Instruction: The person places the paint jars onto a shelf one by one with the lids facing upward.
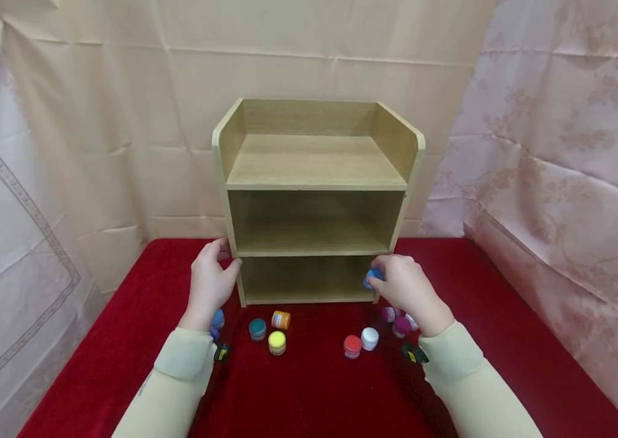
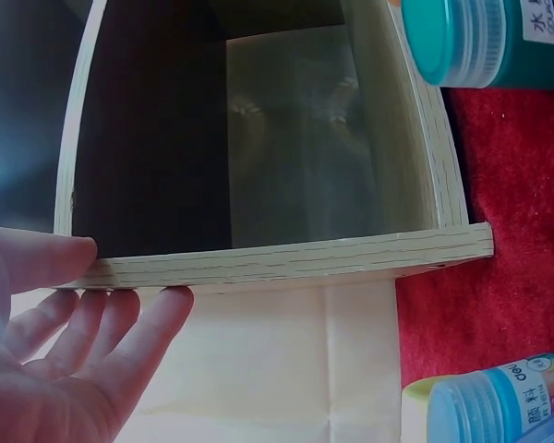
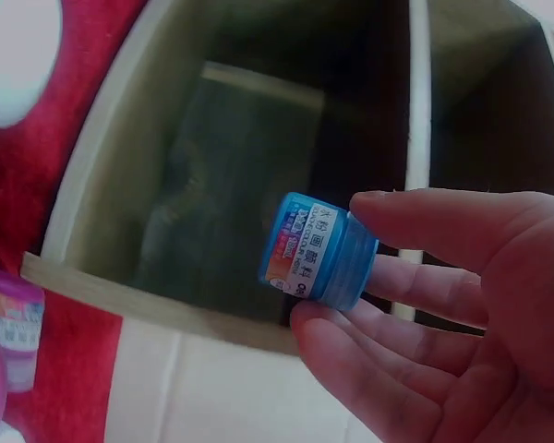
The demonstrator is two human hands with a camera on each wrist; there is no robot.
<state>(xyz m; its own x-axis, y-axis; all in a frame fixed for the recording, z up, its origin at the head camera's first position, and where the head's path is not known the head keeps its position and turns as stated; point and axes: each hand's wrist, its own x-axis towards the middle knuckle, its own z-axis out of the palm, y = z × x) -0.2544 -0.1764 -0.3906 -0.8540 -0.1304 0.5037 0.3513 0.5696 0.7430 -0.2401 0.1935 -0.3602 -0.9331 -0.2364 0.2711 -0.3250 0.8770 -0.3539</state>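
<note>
A small wooden shelf (image 1: pixel 317 185) with three levels stands on red cloth. My left hand (image 1: pixel 211 280) holds the front edge of its left side panel (image 2: pixel 286 263), thumb on one face and fingers on the other. In front of the lowest level, by the right side panel, my right hand (image 1: pixel 409 289) holds a blue paint jar (image 3: pixel 319 249) between thumb and fingers. The jar is tilted, its printed label showing in the right wrist view. All three shelf levels show bare boards in the head view.
On the red cloth (image 1: pixel 309 395) stand teal (image 1: pixel 257 329), yellow (image 1: pixel 277 343), red (image 1: pixel 352 347) and white (image 1: pixel 370 339) paint jars. An orange jar (image 1: pixel 281 320) lies on its side. Blue jars (image 1: pixel 218 319) sit by the left wrist, purple jars (image 1: pixel 401 327) by the right. Curtains (image 1: pixel 188 109) hang behind.
</note>
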